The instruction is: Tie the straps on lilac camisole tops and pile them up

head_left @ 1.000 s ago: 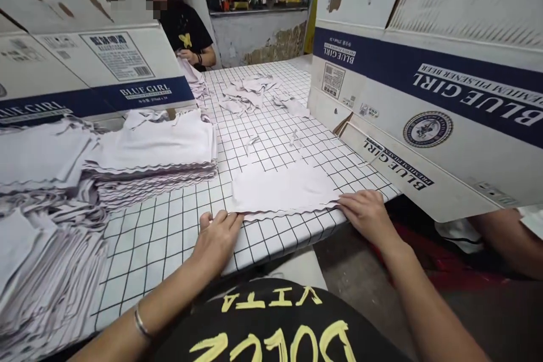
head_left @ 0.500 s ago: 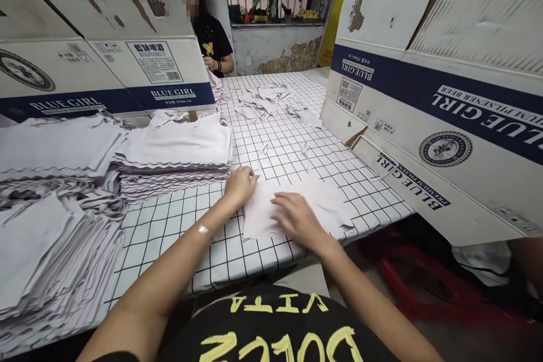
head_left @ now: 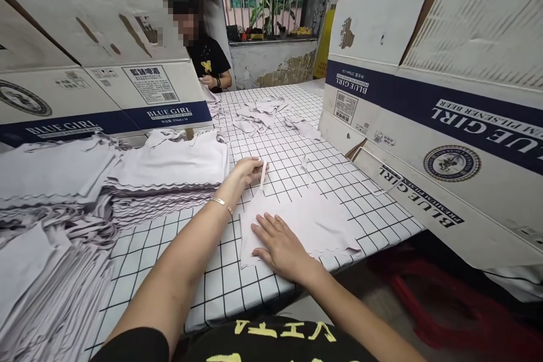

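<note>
1. The left hand (head_left: 250, 171) has its grip closed on a thin strap (head_left: 263, 175) at the garment's far left corner, pinching it between thumb and fingers, probably to draw the strap straight.
2. The right hand (head_left: 280, 244) grasps nothing; it lies flat, fingers spread, on the pale garment (head_left: 320, 218), seemingly to keep the cloth from sliding while the strap is handled.
3. The garment lies spread near the table's (head_left: 375, 215) front edge, likely for easy reach, with a second strap (head_left: 304, 164) loose beyond its far side (the grid on the cover may help in squaring it).
4. A neat stack (head_left: 182, 158) of similar pieces stands to the left, beside an upright carton (head_left: 165, 85), presumably to keep it apart from the one being handled.
5. Compared with half a second ago, the strap is now lifted in the left hand instead of lying on the table; the right hand, then curled over the cloth, has flattened. The second strap remains untouched.
</note>
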Tool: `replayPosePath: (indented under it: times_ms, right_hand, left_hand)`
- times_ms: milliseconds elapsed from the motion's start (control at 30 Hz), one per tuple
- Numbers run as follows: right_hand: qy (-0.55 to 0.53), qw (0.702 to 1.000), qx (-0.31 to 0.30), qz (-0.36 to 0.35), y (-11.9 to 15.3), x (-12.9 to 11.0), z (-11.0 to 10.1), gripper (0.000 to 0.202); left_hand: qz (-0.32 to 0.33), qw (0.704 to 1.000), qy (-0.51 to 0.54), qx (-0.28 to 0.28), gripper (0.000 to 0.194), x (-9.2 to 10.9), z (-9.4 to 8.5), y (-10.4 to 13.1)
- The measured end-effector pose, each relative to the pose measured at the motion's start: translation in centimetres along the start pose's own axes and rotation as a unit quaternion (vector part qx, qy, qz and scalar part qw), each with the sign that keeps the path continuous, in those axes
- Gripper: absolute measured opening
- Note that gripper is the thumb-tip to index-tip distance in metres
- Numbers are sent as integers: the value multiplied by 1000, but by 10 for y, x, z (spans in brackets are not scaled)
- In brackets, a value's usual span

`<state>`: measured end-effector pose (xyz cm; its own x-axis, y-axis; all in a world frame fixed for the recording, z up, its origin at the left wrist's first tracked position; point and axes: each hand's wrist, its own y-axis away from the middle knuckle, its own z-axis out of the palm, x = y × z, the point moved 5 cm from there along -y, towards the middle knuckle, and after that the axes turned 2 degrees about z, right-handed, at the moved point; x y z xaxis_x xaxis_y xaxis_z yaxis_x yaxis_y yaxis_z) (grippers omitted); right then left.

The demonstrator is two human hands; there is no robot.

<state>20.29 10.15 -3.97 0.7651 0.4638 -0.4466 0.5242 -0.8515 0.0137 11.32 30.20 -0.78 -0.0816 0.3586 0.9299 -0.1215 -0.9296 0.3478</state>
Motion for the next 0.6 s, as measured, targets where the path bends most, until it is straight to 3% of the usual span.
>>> replayPosePath:
  times_ms: [200,300,367,467,533,600]
  right_hand:
    - [-21,1000,-9,7,2,-2,1,65]
    - [-57,998,-6,2,4,-2,-1,63]
    - [-134,991,11,-1,3,2,-10,59]
    - [-350,932,87,49,-3,24,-42,41]
    - [-477,861,153,81,-8,43,-71,33]
    - [-547,813,186,73,-13,54,-99,30]
  left_hand:
    - [39,991,123,-17,31,57,5,-25]
    - [91,985,140,-40,43,74,9,-16]
    - [157,978,108,-84,44,80,14,2]
    - [270,949,-11,-161,29,81,25,44]
    - [300,932,-78,-189,19,76,30,72]
    - [298,926,-103,-208,18,69,33,92]
